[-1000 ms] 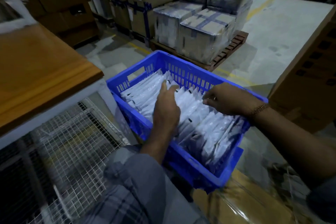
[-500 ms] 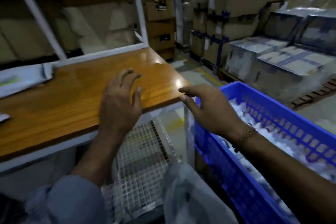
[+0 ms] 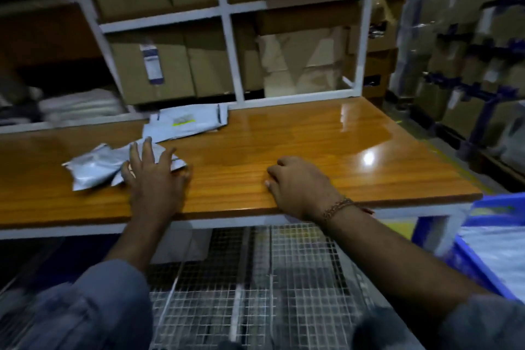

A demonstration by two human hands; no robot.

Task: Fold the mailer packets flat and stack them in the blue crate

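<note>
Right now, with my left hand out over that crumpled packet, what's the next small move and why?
Probably close the left hand on the crumpled grey packet and draw it nearer: the spread fingers already lie over its right end, it isn't folded, and the right hand rests empty at the table edge.

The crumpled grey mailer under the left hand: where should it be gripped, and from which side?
Probably by its right end. The crumpled grey mailer lies flat on the wooden table with its long side running left to right, and the left hand already rests spread on that end. Coming from above and the near edge, the grip can pinch the raised creases there. The right hand rests apart, free to help.
</note>
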